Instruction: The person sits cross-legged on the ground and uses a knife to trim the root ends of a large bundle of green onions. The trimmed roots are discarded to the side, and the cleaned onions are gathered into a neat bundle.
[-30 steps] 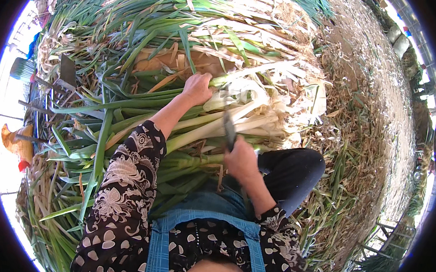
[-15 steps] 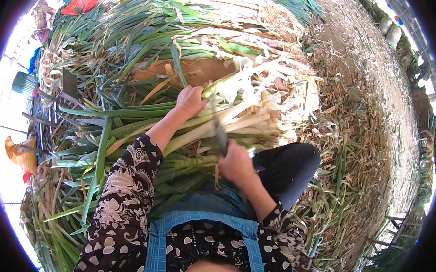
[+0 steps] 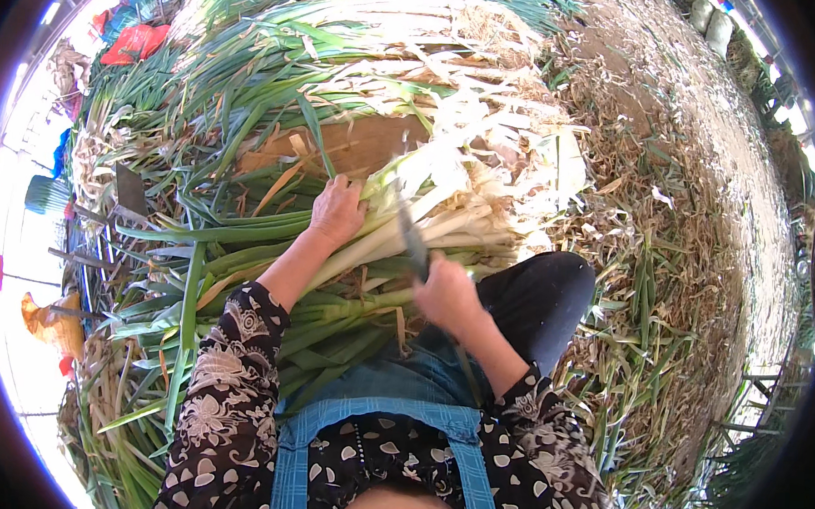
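Note:
My left hand (image 3: 338,210) is closed around a leek (image 3: 385,178) where the green leaves meet the pale stalk. The leek's white end points up and to the right. In my right hand (image 3: 448,294) is a knife (image 3: 413,241), blurred by motion, its blade pointing up toward that leek. The blade crosses in front of the pale stalks, and I cannot tell if it touches them. Below both hands more leeks (image 3: 360,305) lie across my lap, over the blue apron (image 3: 375,380), with their green leaves to the left.
A brown board or sheet (image 3: 349,143) lies beyond my left hand, with a large pile of leeks (image 3: 362,48) behind it. Dry peelings (image 3: 636,219) cover the ground at the right. My bent knee (image 3: 551,302) stands beside my right hand. A red bag (image 3: 135,44) is far left.
My left hand and the leek have shifted slightly left and down in the picture. The knife stays near the stalks, and the whole view has moved a little.

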`<state>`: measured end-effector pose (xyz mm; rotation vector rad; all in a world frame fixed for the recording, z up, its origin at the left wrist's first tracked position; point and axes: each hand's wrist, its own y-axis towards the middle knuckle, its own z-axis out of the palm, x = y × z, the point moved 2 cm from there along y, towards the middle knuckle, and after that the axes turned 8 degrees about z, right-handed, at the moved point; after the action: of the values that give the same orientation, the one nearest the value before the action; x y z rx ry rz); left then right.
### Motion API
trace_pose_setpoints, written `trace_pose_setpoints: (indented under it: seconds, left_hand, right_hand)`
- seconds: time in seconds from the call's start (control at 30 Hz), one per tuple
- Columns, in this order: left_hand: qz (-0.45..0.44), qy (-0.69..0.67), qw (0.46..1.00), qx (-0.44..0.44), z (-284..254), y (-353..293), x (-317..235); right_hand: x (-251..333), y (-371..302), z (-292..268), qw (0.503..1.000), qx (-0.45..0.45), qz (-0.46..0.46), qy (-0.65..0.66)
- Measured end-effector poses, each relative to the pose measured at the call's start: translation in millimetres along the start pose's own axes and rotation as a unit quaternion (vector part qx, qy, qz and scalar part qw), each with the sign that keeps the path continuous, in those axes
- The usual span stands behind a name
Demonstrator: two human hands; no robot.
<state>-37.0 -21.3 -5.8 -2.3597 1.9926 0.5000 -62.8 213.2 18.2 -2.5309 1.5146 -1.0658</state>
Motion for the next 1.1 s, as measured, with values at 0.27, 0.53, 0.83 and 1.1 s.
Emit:
trace_pose_setpoints:
  seconds: [0.27,0.53,0.83,1.1]
  left_hand:
    - [-0.015,-0.049,0.994,0.093,-22,-3,8]
    - [-0.003,-0.016,0.998,0.055,-39,-49,5]
    - [0.106,0.076,0.991,0.006,-39,-79,-16]
    - [0.130,0.112,0.985,-0.028,-50,-97,-25]
  right_hand:
    - [-11,4,2,0.997,-0.048,0.026,0.047]
    - [-39,14,-9,0.978,-0.096,0.184,0.035]
    - [-45,14,-12,0.987,-0.065,0.141,0.040]
    - [-53,20,-12,0.991,-0.070,0.107,0.047]
